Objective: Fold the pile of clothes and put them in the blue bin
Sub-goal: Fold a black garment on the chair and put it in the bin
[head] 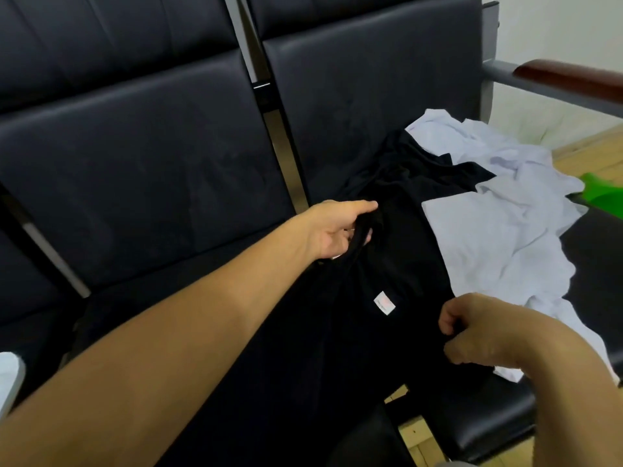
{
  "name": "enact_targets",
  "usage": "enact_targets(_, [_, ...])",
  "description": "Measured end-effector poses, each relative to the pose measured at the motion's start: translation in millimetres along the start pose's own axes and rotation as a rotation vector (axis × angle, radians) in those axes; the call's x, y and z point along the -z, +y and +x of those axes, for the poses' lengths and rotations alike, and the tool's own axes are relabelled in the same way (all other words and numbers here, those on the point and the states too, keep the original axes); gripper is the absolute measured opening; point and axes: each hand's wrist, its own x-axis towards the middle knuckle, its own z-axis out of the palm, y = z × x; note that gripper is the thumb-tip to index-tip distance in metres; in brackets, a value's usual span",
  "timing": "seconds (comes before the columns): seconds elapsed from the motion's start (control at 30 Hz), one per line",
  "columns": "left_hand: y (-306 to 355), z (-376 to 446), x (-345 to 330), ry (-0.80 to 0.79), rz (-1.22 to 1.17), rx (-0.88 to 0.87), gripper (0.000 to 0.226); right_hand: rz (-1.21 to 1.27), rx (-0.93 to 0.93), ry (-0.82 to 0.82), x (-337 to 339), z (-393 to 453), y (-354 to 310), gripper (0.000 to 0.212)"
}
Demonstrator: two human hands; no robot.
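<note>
A black garment [397, 264] with a small white label [384, 302] lies spread across the dark bench seat in front of me. My left hand [337, 229] is closed on a bunched fold at its upper left edge. At the garment's lower right edge, my right hand [472, 328] pinches the fabric. A pale lilac-white garment [499, 227] lies crumpled to the right, partly overlapping more black cloth. No blue bin is in view.
The bench has padded black seats [141, 163] with metal gaps between them. An armrest with a brown wooden top [566, 79] stands at the far right. Something green [603, 193] shows at the right edge, above a wooden floor [580, 153].
</note>
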Motion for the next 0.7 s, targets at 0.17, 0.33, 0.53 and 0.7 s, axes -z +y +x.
enact_targets(0.17, [4.0,12.8,-10.6,0.156,-0.072,-0.07,0.011,0.007,-0.135,-0.016,-6.5,2.7,-6.2,0.05])
enact_targets(0.33, [12.2,11.9,-2.3,0.191,-0.054,-0.161,0.025,0.14,-0.053,0.377,4.1,1.5,2.5,0.045])
enact_targets(0.53, [26.9,-19.0,22.7,0.072,-0.072,-0.319,0.02,0.778,0.392,0.28,18.4,-26.2,-15.1,0.027])
enact_targets(0.7, [13.1,-58.5,107.3,0.194,-0.1,-0.371,0.02,0.677,0.818,-0.148,-6.9,-42.0,-74.2,0.024])
